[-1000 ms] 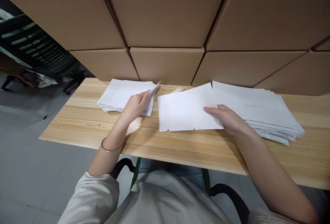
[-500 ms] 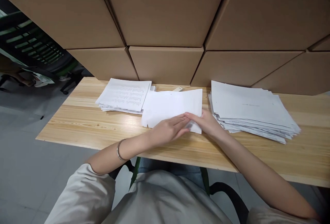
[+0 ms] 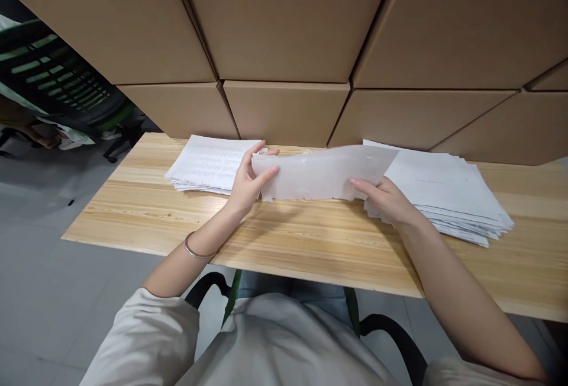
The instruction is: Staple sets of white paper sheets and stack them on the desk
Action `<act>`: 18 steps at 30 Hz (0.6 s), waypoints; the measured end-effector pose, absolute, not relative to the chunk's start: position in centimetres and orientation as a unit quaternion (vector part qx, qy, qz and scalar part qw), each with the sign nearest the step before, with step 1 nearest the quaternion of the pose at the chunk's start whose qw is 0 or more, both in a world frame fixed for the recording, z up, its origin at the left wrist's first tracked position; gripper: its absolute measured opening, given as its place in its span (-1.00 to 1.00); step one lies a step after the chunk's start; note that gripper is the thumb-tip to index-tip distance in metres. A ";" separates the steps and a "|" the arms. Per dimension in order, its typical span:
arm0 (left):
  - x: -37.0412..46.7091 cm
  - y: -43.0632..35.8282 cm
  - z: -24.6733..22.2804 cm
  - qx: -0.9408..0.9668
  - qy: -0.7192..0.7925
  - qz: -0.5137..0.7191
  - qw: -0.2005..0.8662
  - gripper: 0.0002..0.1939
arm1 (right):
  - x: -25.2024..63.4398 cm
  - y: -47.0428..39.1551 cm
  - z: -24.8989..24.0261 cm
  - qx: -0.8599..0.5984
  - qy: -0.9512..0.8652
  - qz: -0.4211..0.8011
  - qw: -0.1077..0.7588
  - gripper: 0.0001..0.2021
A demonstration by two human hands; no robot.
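You're getting soft, moderate indoor light, source not showing. The pale brown wooden table is catching faint sheen, with soft shadow falling below the thin white paper sheet, which is looking greyish. Brown cardboard boxes are reading dimmer. Small print is blurring. Wide-angle distortion is stretching the edges; the upper-right corner is darkening.

Reference: centre of table. Left paper stack on top at ten o'clock; right paper stack at two; held paper at twelve — mostly between them. Boxes behind; near chair at five — before the table.
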State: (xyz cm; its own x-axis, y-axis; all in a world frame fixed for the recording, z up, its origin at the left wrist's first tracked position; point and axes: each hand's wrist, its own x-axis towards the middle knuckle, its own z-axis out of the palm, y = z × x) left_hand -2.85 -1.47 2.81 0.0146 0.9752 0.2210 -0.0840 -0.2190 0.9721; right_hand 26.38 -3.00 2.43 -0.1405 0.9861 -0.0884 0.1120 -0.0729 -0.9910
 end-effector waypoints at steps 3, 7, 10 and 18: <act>-2.5 -1.7 2.4 0.532 0.417 0.560 0.480 -0.50 | 26.6 -2.8 2.0 -0.519 -0.512 0.525 0.439 -0.62; -2.0 -2.1 1.3 0.533 0.418 0.526 0.515 -0.56 | 26.0 -2.9 1.6 -0.519 -0.497 0.529 0.452 -0.56; -1.6 -2.3 0.5 0.530 0.432 0.507 0.524 -0.57 | 25.2 -3.1 1.1 -0.506 -0.496 0.530 0.466 -0.53; -1.5 -1.9 -0.1 0.525 0.432 0.556 0.479 -0.64 | 24.8 -2.8 0.7 -0.514 -0.498 0.478 0.509 -0.62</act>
State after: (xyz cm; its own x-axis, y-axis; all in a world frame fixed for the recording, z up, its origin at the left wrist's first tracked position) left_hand -1.54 -1.86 -0.08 0.0088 0.9853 0.1704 -0.0791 -0.1692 0.9824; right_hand 24.81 -2.76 0.73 0.0472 0.9988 0.0159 0.0245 0.0147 -0.9996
